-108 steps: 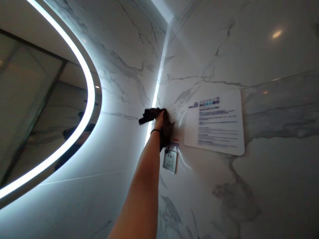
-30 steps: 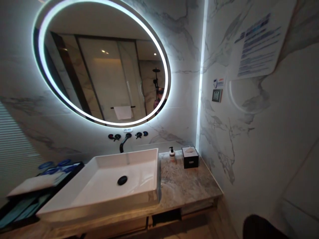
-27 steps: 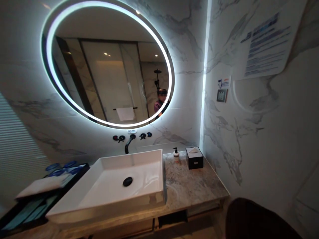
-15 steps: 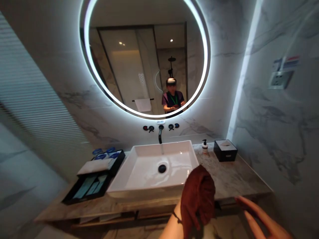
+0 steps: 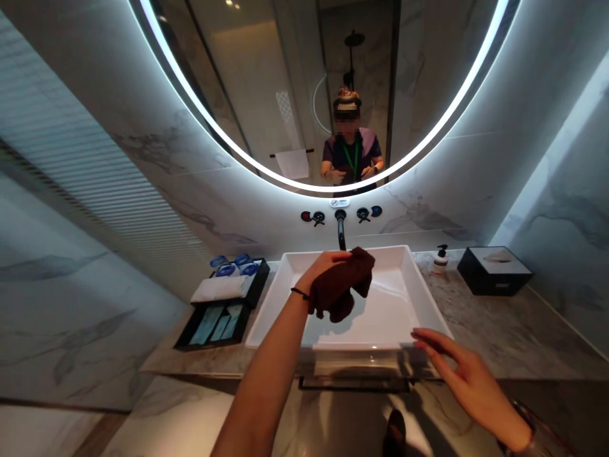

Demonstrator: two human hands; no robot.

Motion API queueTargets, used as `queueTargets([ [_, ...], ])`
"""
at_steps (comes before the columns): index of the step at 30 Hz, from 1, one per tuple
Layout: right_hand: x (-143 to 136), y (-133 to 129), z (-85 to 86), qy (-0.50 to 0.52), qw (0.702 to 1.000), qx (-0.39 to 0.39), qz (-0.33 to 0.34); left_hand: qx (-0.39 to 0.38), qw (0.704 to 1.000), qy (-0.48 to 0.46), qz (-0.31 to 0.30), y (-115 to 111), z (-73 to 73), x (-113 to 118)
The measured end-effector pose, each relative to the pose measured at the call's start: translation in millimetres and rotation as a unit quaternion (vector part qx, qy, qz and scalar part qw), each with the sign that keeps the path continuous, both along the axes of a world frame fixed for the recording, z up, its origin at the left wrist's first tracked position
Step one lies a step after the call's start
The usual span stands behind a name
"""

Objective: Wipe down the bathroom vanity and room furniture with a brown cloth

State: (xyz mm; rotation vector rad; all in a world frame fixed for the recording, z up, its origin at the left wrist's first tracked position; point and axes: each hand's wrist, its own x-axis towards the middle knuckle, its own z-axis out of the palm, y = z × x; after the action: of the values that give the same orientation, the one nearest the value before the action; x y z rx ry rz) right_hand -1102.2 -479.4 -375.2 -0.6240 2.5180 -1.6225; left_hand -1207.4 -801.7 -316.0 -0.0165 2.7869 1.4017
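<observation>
A dark brown cloth [image 5: 346,279] is bunched in my left hand [image 5: 327,264], which is closed on it above the white basin [image 5: 271,308]. The cloth hangs down over the basin, hiding its drain and part of its inside. My left arm reaches across the basin's front edge. By the front right corner of the basin is my right hand [image 5: 461,365], with nothing in it and its fingers stretched out. Its fingertips overlap the rim; whether they touch it I cannot tell.
Behind the basin a black tap [image 5: 341,230] comes out of the wall below a lit round mirror [image 5: 285,57]. To the right stand a soap bottle [image 5: 439,261] and a black tissue box [image 5: 492,279]. At left, a black tray [image 5: 261,279] holds a folded white towel [image 5: 219,289] and several packets.
My left hand has carried the cloth forward and left over the basin. My right hand has moved up and left to the basin's corner. The view has tilted down and come closer.
</observation>
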Motion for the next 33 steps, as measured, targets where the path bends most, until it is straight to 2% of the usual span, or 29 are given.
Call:
queueTargets([
  [3, -42.1, -10.6, -18.5, -0.019, 0.999, -0.017, 0.02, -0.08, 0.993, -0.069, 0.052, -38.2, -18.0, -35.4],
  [6, -82.0, -22.4, -38.0, -0.035, 0.998, -0.05, 0.013, -0.116, 0.982, -0.08, 0.126, -76.4, -31.7, -70.6],
  [9, -117.3, -35.4, -47.5, -0.043, 0.997, -0.055, 0.014, -0.133, 0.967, -0.065, 0.206, -104.4, -42.4, -111.7],
  [13, -156.9, -62.3, -51.7, -0.07, 0.995, 0.006, 0.072, -0.101, 0.95, -0.049, 0.293, -124.3, -54.6, -175.2],
  [17, -183.1, -104.0, -74.7, -0.05, 0.988, 0.068, 0.126, -0.06, 0.945, -0.046, 0.318, -128.2, -65.7, -227.4],
  [20, -192.0, -137.8, -99.5, -0.012, 0.981, 0.131, 0.144, -0.072, 0.932, -0.033, 0.354, -127.5, -74.7, -244.4],
  [25, -196.4, -189.2, -132.1, 0.024, 0.961, 0.224, 0.157, -0.082, 0.927, -0.021, 0.365, -130.5, -83.6, -241.1],
  [27, -197.7, -206.1, -143.1, 0.02, 0.955, 0.245, 0.168, -0.026, 0.933, -0.039, 0.358, -128.3, -83.4, -238.2],
  [29, -199.4, -218.2, -153.3, 0.019, 0.946, 0.269, 0.177, 0.136, 0.926, -0.068, 0.347, -122.8, -80.7, -237.5],
  [31, -201.5, -224.3, -161.9, 0.015, 0.939, 0.292, 0.18, 0.336, 0.88, -0.098, 0.32, -116.6, -75.9, -238.8],
  [32, -202.8, -225.0, -165.3, 0.013, 0.936, 0.301, 0.18, 0.411, 0.852, -0.108, 0.304, -114.3, -73.6, -239.4],
  [33, -204.1, -224.5, -167.9, 0.012, 0.934, 0.308, 0.18, 0.454, 0.835, -0.11, 0.291, -112.8, -72.1, -239.2],
])
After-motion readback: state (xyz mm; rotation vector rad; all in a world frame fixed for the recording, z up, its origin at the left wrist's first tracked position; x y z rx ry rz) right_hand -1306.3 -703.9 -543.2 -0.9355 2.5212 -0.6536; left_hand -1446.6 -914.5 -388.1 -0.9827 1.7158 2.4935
